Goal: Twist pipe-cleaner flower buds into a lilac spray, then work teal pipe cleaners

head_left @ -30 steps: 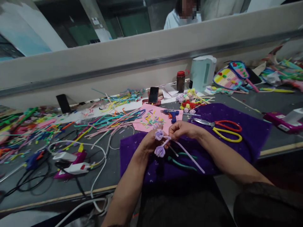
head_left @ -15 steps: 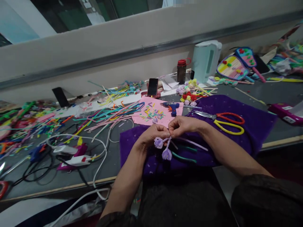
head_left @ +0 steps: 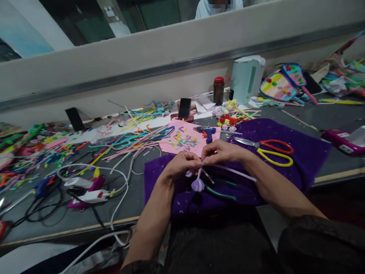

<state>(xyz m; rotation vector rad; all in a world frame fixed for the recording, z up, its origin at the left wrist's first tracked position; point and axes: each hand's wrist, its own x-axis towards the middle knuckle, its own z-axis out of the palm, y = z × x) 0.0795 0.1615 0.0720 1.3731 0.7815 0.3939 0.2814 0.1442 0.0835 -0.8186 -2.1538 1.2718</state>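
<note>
Over the purple cloth (head_left: pixel 308 146), my left hand (head_left: pixel 184 163) and my right hand (head_left: pixel 218 151) meet fingertip to fingertip. Both are closed in a pinch on the stems of lilac pipe-cleaner flowers. One striped lilac flower (head_left: pixel 197 185) hangs below the fingers, and others are partly hidden by my left hand. A pale lilac pipe cleaner (head_left: pixel 235 171) runs out to the right beneath my right hand. Green-handled pliers (head_left: pixel 221 193) lie on the cloth just below. Beside my right forearm rest scissors (head_left: pixel 275 152) with red and yellow handles.
A blue glue gun (head_left: pixel 209 133) lies on pink paper (head_left: pixel 168 146) with cut bits. Pipe cleaners (head_left: pixel 137 139), a power strip (head_left: pixel 88 196) and a white cable (head_left: pixel 125 190) are leftward. Behind stand a phone (head_left: pixel 184 108), a bottle (head_left: pixel 219 91) and a kettle (head_left: pixel 245 80). A person (head_left: pixel 202 9) is beyond the partition.
My hands have turned the flowers slightly; one flower has swung behind my left fingers and another shows above them. The pale pipe cleaner reaches further right. A person has come into view beyond the partition.
</note>
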